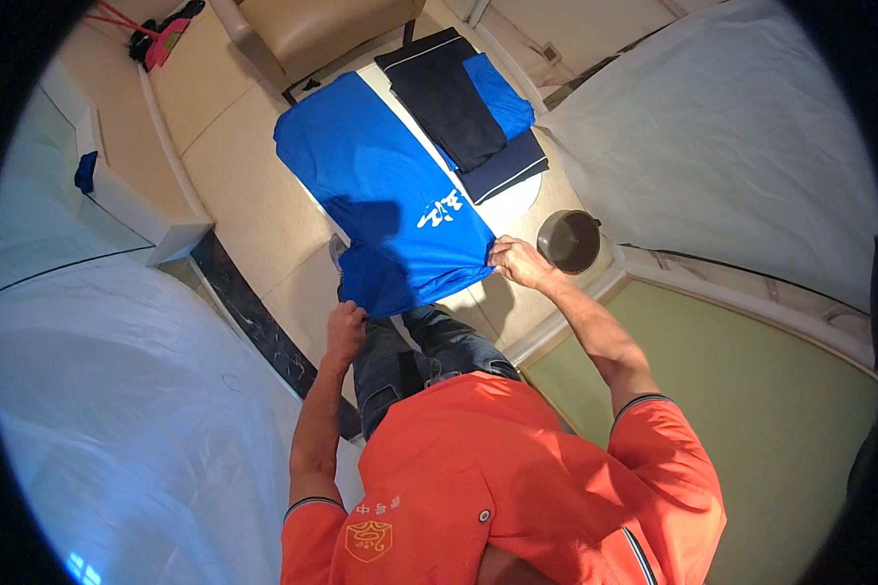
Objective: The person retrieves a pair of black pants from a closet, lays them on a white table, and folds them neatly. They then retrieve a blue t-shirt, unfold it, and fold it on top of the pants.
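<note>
A blue cloth garment (380, 146), bearing white writing, lies stretched lengthwise over a low white table (519, 208). My left hand (347, 327) pinches its near left corner, just above my jeans. On the other side, my right hand (519, 261) grips the near right corner, where the fabric is bunched into creases. The garment's near end hangs between both hands, off the table. Beside it on the table sits a stack of folded clothes: a black piece (446, 102) on top, a blue piece (499, 95) partly under it, and a navy piece with white piping (508, 172).
A dark round pot (569, 241) stands on the tiled floor near my right hand. A tan padded chair (329, 33) is beyond the table. Plastic sheeting (710, 139) drapes the right side, more sheeting (117, 380) the left. A pink dustpan (167, 44) lies far left.
</note>
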The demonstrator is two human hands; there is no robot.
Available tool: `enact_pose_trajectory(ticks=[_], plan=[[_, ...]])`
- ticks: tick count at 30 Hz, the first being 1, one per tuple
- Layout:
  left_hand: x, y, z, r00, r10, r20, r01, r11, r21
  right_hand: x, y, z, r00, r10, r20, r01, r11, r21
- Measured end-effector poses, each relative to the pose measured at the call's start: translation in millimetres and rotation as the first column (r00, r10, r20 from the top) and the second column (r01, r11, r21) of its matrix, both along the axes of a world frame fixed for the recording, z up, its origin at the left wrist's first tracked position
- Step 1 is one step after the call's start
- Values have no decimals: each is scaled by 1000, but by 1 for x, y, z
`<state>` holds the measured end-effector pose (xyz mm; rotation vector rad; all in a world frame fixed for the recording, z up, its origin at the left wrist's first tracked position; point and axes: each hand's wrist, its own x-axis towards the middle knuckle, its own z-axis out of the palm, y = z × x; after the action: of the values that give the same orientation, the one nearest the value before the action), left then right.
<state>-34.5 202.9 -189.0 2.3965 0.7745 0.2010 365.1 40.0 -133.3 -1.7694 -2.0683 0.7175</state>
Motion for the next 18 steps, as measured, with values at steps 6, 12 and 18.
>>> enact_pose_trajectory(ticks=[6,12,18], plan=[[7,-16,-11,984,-86,-154,88,996,9,2,-17,-28,998,-50,26,52,995,-81],[15,-24,-16,937,-191,-294,191,981,-30,3,-26,-44,995,-48,85,65,978,-198],[14,-26,-16,918,-178,-354,157,984,-89,4,-14,-35,994,22,105,17,935,-355]])
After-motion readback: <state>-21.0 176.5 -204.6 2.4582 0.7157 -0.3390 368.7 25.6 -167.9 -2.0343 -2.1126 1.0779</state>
